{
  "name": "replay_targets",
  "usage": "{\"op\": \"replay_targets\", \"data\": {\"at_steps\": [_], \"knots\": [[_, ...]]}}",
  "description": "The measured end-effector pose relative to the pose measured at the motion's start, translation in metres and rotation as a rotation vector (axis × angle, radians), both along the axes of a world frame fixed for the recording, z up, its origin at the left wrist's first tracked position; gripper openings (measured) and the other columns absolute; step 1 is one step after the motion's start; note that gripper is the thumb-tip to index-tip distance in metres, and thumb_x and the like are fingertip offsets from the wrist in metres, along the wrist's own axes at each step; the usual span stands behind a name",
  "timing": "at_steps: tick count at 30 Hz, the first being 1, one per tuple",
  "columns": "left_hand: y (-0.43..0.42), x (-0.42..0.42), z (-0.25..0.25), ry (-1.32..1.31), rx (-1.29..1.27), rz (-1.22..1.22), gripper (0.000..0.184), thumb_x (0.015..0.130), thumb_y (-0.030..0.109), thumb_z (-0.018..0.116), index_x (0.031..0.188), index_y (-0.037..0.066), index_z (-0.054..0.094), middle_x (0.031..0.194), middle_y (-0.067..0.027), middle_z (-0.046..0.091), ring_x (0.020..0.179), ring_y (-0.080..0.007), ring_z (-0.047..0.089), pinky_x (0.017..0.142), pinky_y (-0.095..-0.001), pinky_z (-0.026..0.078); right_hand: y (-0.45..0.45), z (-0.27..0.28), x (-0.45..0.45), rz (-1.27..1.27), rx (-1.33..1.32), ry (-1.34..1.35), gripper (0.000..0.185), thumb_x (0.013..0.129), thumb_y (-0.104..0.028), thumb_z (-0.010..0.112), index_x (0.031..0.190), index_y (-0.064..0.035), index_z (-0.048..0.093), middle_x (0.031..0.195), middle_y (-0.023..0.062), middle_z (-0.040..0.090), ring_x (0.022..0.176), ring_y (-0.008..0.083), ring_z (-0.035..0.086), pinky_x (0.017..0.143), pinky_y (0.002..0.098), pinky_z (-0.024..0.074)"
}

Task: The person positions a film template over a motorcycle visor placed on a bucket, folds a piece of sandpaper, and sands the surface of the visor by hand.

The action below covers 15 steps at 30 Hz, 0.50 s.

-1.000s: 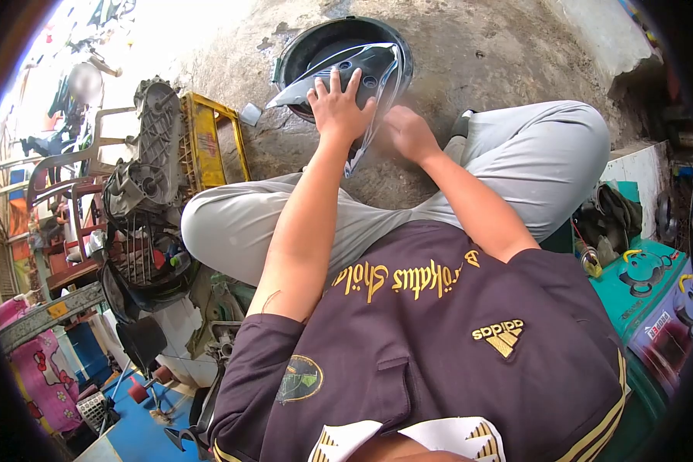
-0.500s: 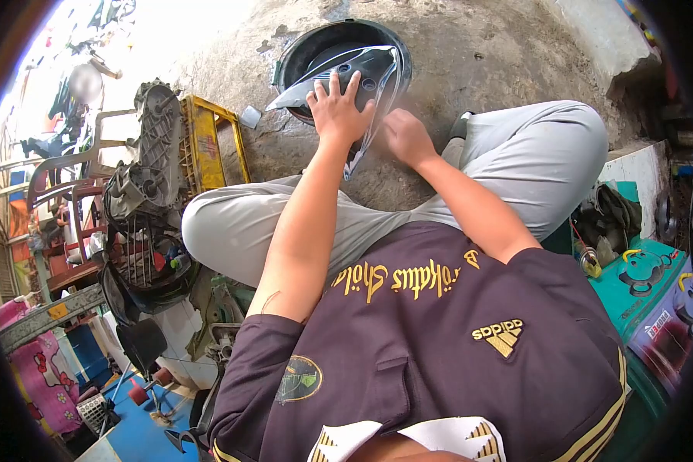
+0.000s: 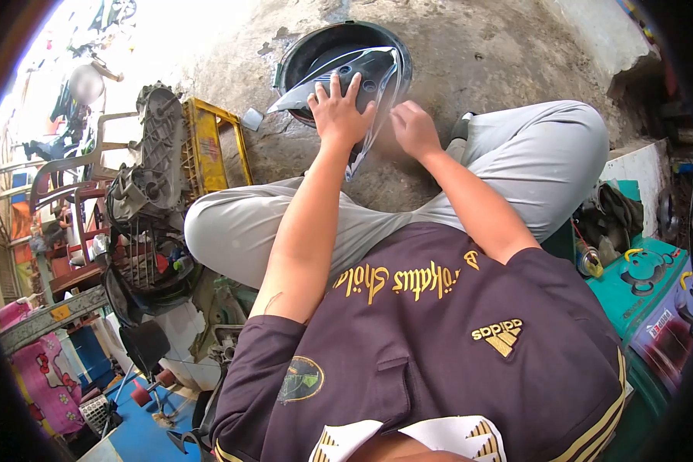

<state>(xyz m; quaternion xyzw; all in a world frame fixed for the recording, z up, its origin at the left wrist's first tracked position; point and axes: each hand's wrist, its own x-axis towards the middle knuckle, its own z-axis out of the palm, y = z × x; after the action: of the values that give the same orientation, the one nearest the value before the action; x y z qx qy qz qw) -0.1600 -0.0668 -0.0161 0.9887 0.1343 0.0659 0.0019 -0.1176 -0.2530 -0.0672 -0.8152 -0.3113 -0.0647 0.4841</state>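
Observation:
A dark plastic panel [image 3: 371, 68], pointed at one end, with pale edges and round holes, lies across a round black basin [image 3: 399, 48]. It looks like a motorcycle body panel, though I cannot be sure. My left hand [image 3: 340, 115] rests palm down on the panel with its fingers spread. Close to the panel's right edge, my right hand [image 3: 414, 129] is closed, its fingers curled and slightly blurred. Whatever is in those fingers, if anything, is hidden.
A yellow crate [image 3: 212, 146] and a grey metal engine casing [image 3: 159, 146] stand left of my bent legs. Farther left is a brown chair [image 3: 77, 185]. A teal box [image 3: 643, 273] sits at the right. Bare concrete floor [image 3: 485, 77] surrounds the basin.
My right hand has shifted slightly to the right and down, away from the panel's edge. My left hand stays spread on the panel.

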Motion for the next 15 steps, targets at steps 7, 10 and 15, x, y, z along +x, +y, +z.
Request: {"op": "replay_targets", "data": {"at_steps": [7, 10, 15], "knots": [[-0.001, 0.0, 0.0, -0.01, -0.004, -0.003, 0.077, 0.092, 0.064, 0.059, 0.162, 0.034, 0.048, 0.167, -0.0186, 0.043, 0.151, -0.0498, 0.039, 0.123, -0.0607, 0.026, 0.0, -0.002, 0.009, 0.005, 0.008, 0.023, 0.007, 0.092, -0.006, 0.071, 0.097, -0.001, 0.071, 0.097, 0.0189, 0.068, 0.096, 0.0406, 0.068, 0.086, 0.0494, 0.055], [-0.001, 0.0, 0.0, -0.014, -0.003, -0.003, 0.077, 0.092, 0.064, 0.059, 0.162, 0.034, 0.047, 0.167, -0.0185, 0.043, 0.151, -0.0495, 0.039, 0.124, -0.0601, 0.026, 0.001, -0.002, -0.008, 0.213, -0.042, -0.065, 0.008, 0.093, -0.007, 0.07, 0.098, -0.0001, 0.071, 0.099, 0.0193, 0.069, 0.096, 0.0411, 0.068, 0.086, 0.0493, 0.0549], [0.0, 0.0, 0.0, 0.003, 0.004, -0.004, 0.077, 0.093, 0.064, 0.059, 0.163, 0.034, 0.047, 0.167, -0.0183, 0.043, 0.151, -0.0492, 0.038, 0.124, -0.0597, 0.025, 0.001, -0.002, 0.006, 0.007, 0.022, 0.034, 0.007, 0.093, -0.006, 0.071, 0.095, 0.0003, 0.069, 0.097, 0.0191, 0.069, 0.096, 0.0408, 0.068, 0.086, 0.0496, 0.0547]]}}
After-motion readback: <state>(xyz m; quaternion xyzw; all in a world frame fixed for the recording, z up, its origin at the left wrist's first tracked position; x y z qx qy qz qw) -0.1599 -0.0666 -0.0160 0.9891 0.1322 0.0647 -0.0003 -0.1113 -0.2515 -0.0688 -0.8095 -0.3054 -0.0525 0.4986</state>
